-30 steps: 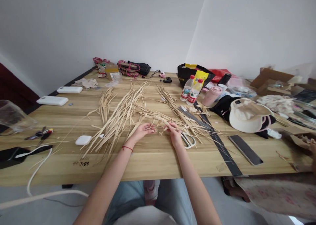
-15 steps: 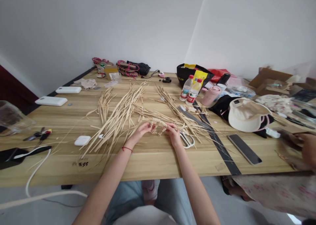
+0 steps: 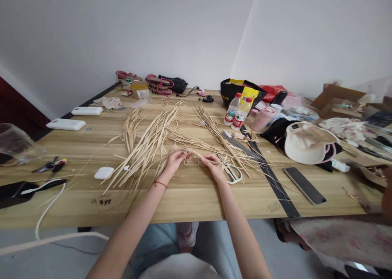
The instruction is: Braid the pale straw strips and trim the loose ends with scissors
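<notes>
A narrow braided straw strip point(image 3: 193, 152) stretches between my two hands above the wooden table. My left hand point(image 3: 175, 160) pinches its left part, with short straw ends hanging below the fingers. The strip's right part is in the closed fingers of my right hand point(image 3: 212, 164). Scissors with pale handles point(image 3: 235, 174) lie just right of my right hand. Loose straw strands point(image 3: 153, 134) spread over the table beyond my left hand, and another straw bundle point(image 3: 214, 130) lies farther back to the right.
Two bottles point(image 3: 237, 114), a pink cup point(image 3: 263, 118), a cream cap point(image 3: 309, 142) and a phone point(image 3: 304, 185) occupy the right side. On the left are a white case point(image 3: 103, 173), keys point(image 3: 52, 164) and white power banks point(image 3: 66, 124). A person's patterned clothing point(image 3: 349, 238) shows at the lower right.
The strip is now drawn out straighter between my hands, and my right fingers have shifted along it. The other person's hand at the right edge has moved mostly out of view.
</notes>
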Action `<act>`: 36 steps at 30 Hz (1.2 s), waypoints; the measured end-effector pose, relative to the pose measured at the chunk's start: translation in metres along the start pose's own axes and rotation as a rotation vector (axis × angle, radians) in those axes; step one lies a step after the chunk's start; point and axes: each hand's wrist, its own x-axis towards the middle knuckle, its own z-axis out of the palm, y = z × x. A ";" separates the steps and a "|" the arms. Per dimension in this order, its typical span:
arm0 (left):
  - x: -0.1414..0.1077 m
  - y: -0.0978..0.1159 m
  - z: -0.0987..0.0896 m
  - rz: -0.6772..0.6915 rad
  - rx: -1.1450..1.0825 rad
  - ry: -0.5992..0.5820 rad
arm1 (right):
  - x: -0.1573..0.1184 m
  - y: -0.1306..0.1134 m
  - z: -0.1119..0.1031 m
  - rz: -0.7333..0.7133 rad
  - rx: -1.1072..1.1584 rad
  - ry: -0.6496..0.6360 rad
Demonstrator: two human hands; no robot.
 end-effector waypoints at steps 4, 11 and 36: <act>-0.001 0.003 0.000 0.012 -0.082 0.027 | 0.000 0.002 0.000 0.014 0.013 -0.028; -0.004 0.002 0.002 -0.053 -0.080 -0.070 | -0.002 0.004 0.000 0.024 0.060 -0.003; 0.002 -0.002 -0.001 -0.080 -0.107 0.053 | 0.004 0.010 -0.001 0.023 0.262 0.091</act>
